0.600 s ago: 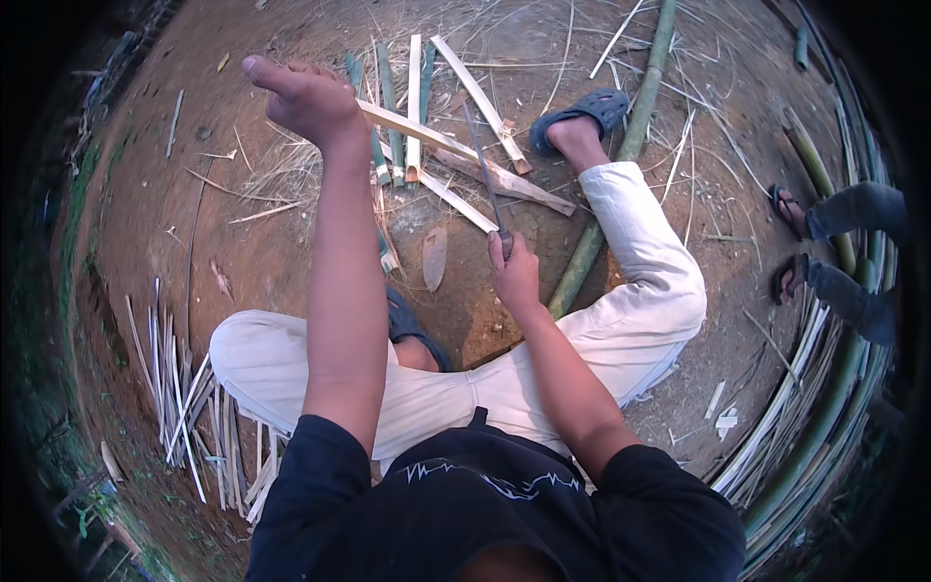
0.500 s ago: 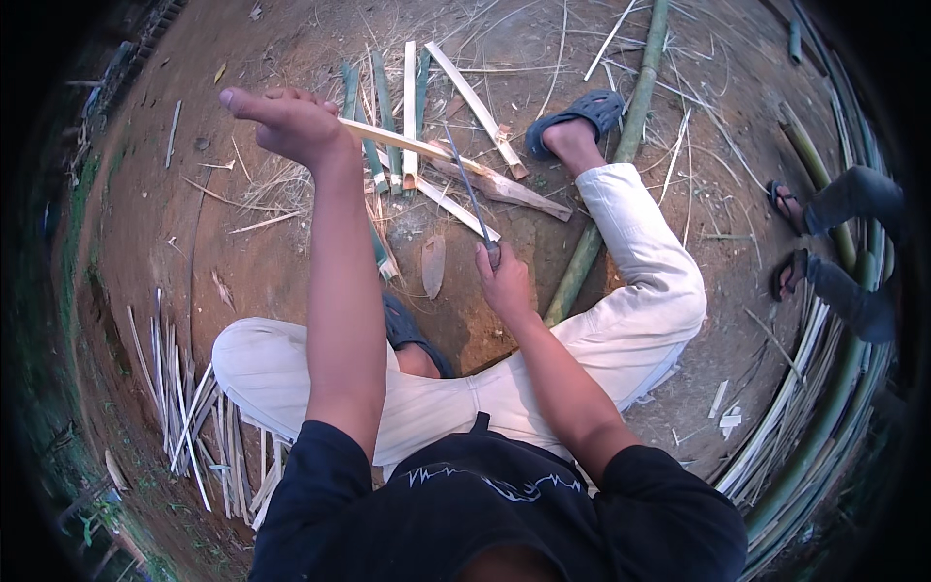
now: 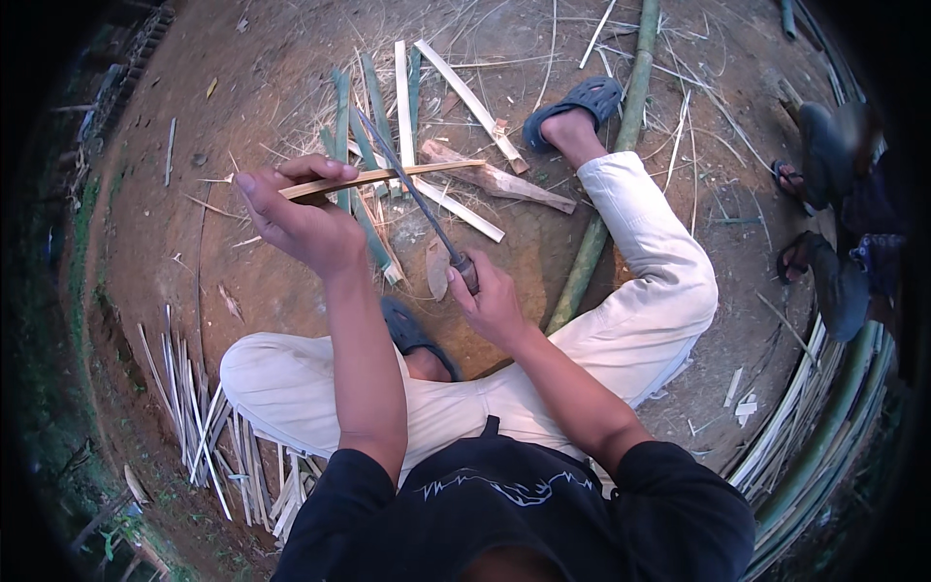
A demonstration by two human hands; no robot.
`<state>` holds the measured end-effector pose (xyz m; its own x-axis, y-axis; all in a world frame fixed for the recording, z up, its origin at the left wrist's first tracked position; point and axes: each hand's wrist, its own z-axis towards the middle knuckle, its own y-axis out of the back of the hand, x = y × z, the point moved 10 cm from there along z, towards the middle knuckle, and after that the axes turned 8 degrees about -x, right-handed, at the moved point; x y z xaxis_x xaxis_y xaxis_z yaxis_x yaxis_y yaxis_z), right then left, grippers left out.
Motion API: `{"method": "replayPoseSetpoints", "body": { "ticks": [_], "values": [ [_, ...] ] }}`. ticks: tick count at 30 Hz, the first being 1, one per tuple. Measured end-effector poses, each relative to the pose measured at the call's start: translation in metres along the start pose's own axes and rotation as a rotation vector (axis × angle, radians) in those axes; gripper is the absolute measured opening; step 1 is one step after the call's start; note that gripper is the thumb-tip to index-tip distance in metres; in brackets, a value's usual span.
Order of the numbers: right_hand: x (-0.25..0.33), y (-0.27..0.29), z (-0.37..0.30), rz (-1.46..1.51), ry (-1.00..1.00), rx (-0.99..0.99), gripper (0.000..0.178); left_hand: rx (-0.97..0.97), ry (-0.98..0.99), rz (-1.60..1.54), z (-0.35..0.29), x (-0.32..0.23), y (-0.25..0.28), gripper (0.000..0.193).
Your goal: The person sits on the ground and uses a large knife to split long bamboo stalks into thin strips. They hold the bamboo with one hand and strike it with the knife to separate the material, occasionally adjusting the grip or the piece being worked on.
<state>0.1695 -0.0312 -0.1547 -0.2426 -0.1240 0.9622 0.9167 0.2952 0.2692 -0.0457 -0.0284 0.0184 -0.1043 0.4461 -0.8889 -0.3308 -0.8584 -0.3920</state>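
My left hand point(image 3: 303, 215) is closed round one end of a split bamboo strip point(image 3: 427, 170), which points off to the right above the ground. In my right hand point(image 3: 493, 303) is the dark handle of a long, narrow-bladed knife point(image 3: 412, 189). Its blade slants up and to the left, crossing the strip just right of my left hand; I cannot tell whether the edge touches it. Beneath the strip's far end lies a rough wooden block point(image 3: 499, 182). Several green and pale bamboo pieces point(image 3: 401, 97) lie on the soil beyond my hands.
A green bamboo pole point(image 3: 621, 165) runs beside my right foot. Thin strips point(image 3: 199, 417) are heaped left of my left knee. More poles and strips point(image 3: 834, 427) curve along the right side, where another person's legs point(image 3: 834, 272) show. Shavings litter the brown ground.
My left hand has drawn nearer and turned, so its fingers and the strip's held end now show. The knife blade has moved left along the strip. The person at right has bent lower.
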Motion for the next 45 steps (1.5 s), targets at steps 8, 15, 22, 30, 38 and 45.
{"method": "replayPoseSetpoints", "body": {
  "ticks": [8,15,22,30,38,45],
  "values": [
    [0.023,0.006,-0.001,0.000,0.046,0.127,0.033,0.339,0.159,-0.163,-0.008,0.018,-0.001,0.040],
    [-0.040,0.027,0.019,-0.236,-0.182,0.034,0.030,0.171,0.121,-0.071,-0.017,0.023,0.006,0.037],
    [-0.009,0.016,-0.002,-0.114,-0.131,0.030,0.031,0.193,0.013,-0.126,-0.034,-0.048,0.018,0.027],
    [-0.031,-0.028,-0.043,-0.225,-0.173,0.286,0.029,0.016,-0.005,0.019,-0.053,-0.038,0.106,0.021],
    [0.034,-0.036,-0.056,-0.191,0.154,0.329,0.029,-0.012,-0.042,0.051,-0.061,-0.035,0.124,0.024],
    [-0.070,-0.040,-0.036,-0.429,-0.102,0.382,0.029,-0.102,0.000,0.053,-0.054,-0.033,0.142,0.028]
  ]
}}
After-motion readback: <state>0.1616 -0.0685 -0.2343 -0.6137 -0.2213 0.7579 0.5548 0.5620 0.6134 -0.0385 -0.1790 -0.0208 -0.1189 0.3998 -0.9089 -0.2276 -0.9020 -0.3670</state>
